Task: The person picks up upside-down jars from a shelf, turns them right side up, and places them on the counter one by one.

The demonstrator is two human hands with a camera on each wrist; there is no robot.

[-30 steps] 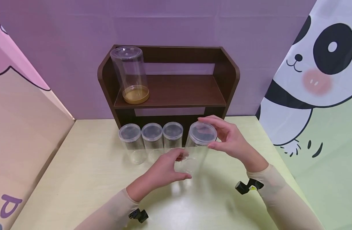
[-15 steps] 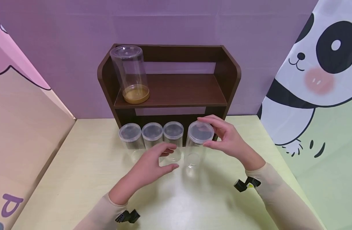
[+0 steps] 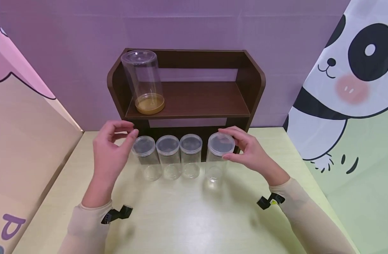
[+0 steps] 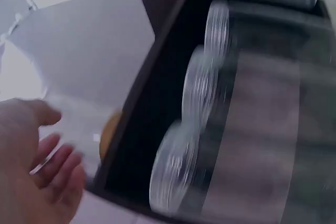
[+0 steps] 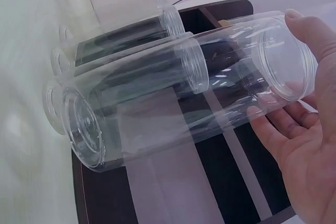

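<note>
My right hand [image 3: 252, 155] grips the lid end of a clear plastic jar [image 3: 215, 164], thumb in front and fingers behind. The jar stands nearly upright at the right end of a row. To its left are three similar lidded jars: a near one [image 3: 191, 160], a middle one [image 3: 169, 160] and a left one [image 3: 148, 162]. My left hand [image 3: 112, 151] hovers beside the left jar's lid, fingers loosely bent and holding nothing. In the left wrist view the left hand [image 4: 42, 166] is blurred, apart from the jar lids [image 4: 176, 169].
Behind the row stands a dark brown two-tier shelf [image 3: 206, 100]. On its upper board, at the left, is a larger clear canister [image 3: 142, 79] with a golden bottom. The pale table [image 3: 181, 218] extends in front, with a purple backdrop [image 3: 194, 24] behind.
My left hand has left the lower part of the right jar and swung left to the row's far end. The right hand keeps the jar, which has shifted slightly back.
</note>
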